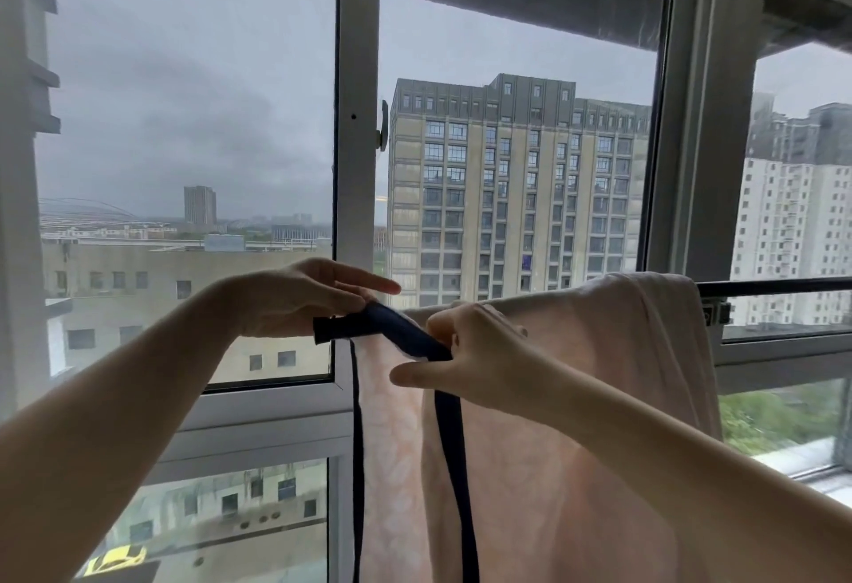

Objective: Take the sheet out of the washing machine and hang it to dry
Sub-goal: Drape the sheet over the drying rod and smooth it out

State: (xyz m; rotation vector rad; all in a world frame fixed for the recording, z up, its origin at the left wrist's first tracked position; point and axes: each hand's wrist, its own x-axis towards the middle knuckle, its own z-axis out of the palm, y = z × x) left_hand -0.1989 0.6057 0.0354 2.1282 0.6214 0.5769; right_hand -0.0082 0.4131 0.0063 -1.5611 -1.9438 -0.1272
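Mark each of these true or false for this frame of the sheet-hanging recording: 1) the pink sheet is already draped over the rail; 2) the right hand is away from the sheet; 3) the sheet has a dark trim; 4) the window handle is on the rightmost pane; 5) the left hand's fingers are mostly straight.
1) True. The pink sheet hangs over the rail in front of the window.
2) False. The right hand is on the sheet, gripping its edge.
3) True. A dark trim runs along the edge and passes between both hands.
4) False. The window handle sits on the central frame.
5) True. The left hand rests on the trim's end with fingers extended.
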